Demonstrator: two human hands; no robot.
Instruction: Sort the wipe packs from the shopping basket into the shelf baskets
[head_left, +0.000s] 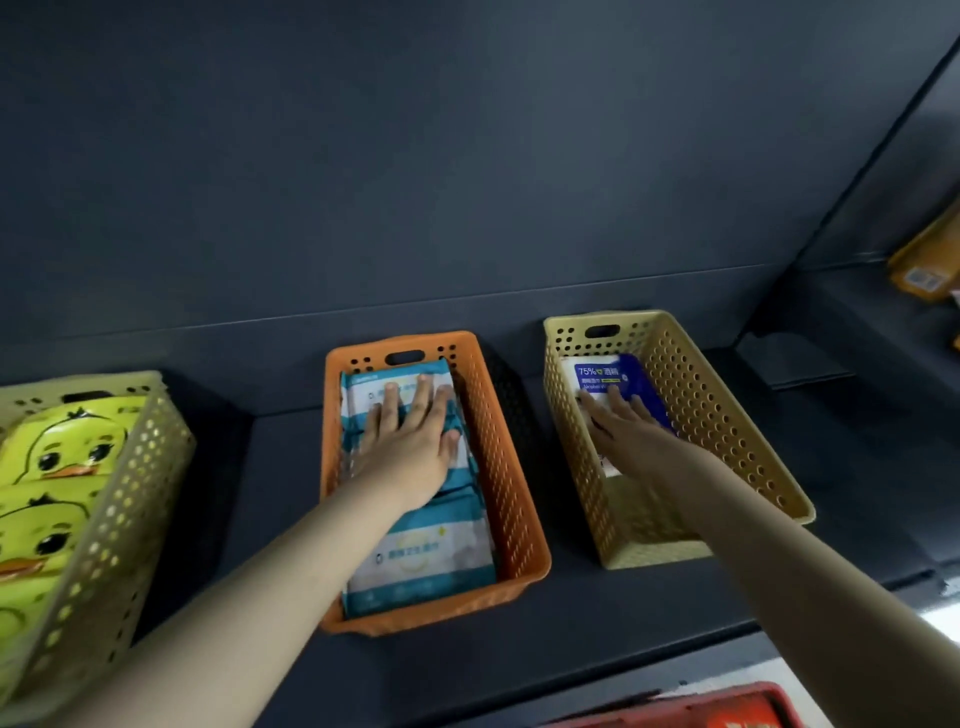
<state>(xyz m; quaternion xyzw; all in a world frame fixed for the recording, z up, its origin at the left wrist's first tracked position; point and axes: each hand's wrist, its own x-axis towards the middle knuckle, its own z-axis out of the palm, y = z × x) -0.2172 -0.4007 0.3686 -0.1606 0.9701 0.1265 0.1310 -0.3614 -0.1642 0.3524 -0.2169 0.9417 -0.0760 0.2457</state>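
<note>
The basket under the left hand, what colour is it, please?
Orange, seen in the head view.

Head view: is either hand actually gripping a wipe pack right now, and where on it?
Neither grips. The left hand lies flat, fingers spread, on the teal-and-white pack in the orange basket; the right hand lies flat on the blue pack in the yellow basket.

Three baskets (675, 436) side by side on shelf (597, 639).

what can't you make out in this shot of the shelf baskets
Head view only:
- red shopping basket: cut off by the bottom edge, contents unseen.
- blue alcohol wipe pack: near half hidden under the right hand.
- teal wipe packs: print blurred; left hand covers the middle.
- duck packs: cut by the left edge.
</note>
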